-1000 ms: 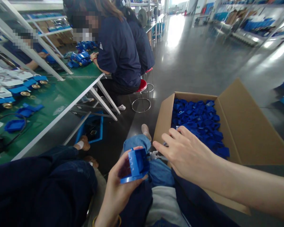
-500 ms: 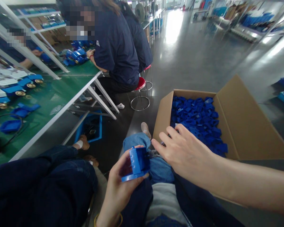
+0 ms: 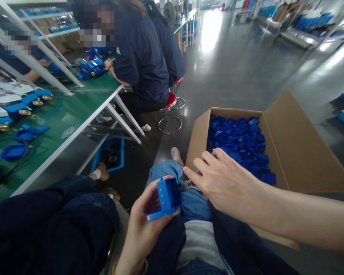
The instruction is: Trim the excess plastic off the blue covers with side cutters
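My left hand (image 3: 149, 219) is wrapped round a blue plastic housing (image 3: 168, 196), holding it above my lap with its open, box-shaped side turned to the right. Along one wall of the housing runs a row of small holes, and a flat flange juts from its lower edge. Just to the right, my right hand (image 3: 218, 173) is curled, palm down, round a silver pliers-like metal tool (image 3: 189, 185). Most of this tool is hidden under the fingers. Its visible end lies close to the right side of the housing; I cannot tell whether they touch.
An open cardboard box (image 3: 197, 137) full of blue plastic parts (image 3: 235, 141) stands on the floor to the right. At left is a green workbench (image 3: 60, 126) with blue assemblies. A blue crate (image 3: 122, 152) sits below it. A co-worker (image 3: 140, 53) sits ahead; another person's legs are close on my left.
Both hands and the blue housing stay almost in place. The right hand has shifted very slightly, and a bit more of the metal tool shows under it.
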The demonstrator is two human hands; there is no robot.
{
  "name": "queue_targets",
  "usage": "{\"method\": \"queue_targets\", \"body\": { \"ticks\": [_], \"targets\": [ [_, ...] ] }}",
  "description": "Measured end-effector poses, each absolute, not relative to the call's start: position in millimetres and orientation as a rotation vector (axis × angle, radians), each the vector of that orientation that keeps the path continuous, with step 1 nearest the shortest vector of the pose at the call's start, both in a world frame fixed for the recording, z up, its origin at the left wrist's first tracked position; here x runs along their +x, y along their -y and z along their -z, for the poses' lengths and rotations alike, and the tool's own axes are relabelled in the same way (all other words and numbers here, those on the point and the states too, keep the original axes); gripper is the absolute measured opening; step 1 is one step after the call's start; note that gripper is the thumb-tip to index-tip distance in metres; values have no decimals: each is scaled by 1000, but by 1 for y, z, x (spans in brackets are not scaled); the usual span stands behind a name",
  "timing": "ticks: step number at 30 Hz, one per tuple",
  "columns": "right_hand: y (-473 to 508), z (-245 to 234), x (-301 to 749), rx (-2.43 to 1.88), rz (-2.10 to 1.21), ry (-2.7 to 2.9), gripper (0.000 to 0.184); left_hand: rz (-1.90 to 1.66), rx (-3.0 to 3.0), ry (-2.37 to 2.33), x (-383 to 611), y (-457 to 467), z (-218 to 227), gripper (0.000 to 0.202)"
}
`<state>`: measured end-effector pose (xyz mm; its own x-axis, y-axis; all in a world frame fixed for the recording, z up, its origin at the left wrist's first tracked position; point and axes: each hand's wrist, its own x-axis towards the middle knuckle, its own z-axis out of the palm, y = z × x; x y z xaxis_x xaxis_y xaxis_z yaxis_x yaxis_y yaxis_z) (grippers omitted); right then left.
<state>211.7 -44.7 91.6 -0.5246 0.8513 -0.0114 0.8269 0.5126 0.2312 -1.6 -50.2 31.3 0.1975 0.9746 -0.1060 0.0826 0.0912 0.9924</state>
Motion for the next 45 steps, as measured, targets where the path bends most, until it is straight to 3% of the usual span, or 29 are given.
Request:
{"method": "queue_targets", "body": {
  "ticks": [30,45],
  "targets": [
    [45,-92,212,1463,-277,-2635,22,-921,1286,-1148,0,51,-31,56],
    [34,-99,213,1342,52,-2584,17,-886,1322,-1105,-2,55,-24,53]
  ]
}}
